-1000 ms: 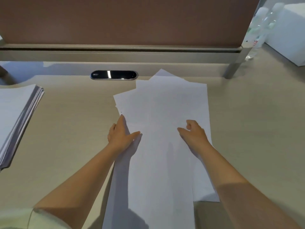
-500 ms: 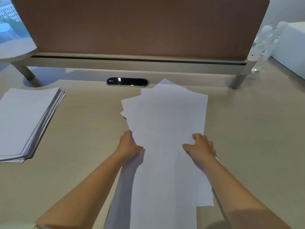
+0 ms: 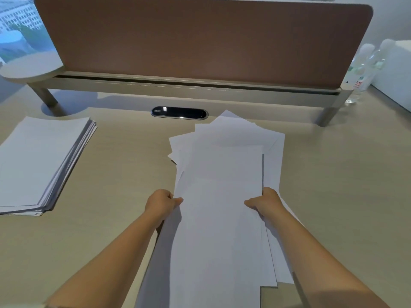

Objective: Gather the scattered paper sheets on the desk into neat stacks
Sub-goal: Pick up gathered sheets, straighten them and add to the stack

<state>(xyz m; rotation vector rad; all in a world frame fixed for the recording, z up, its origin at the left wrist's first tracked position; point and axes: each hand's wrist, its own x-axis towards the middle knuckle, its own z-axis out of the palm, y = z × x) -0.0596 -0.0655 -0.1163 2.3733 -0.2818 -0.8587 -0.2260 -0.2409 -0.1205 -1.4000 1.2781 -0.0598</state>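
1. There are two lots of paper. One neat stack (image 3: 42,161) sits far to the left of the left hand, flat on the desk (image 3: 344,185). One messy pile of loose sheets (image 3: 222,196) lies between the two hands.
2. Past the hands, a little to the left of the messy pile's far corner, is one dark oval cable slot (image 3: 179,112). Behind it stands one long brown divider panel (image 3: 200,41).
3. Far off past the right hand are two clear bottles (image 3: 364,70). They are blurry and hard to make out.
4. The loose sheets lie on top of each other, so I cannot count them. The near end of the pile is cut off at the bottom edge.
5. The left hand (image 3: 161,204) has its fingers curled. It pinches the left edge of the messy pile, with the thumb on top.
6. The right hand (image 3: 265,203) is curled too. It grips the right edge of the same pile, thumb on top. Its other fingers are hidden under the paper.
7. There are two bare arms, one on each side of the pile.
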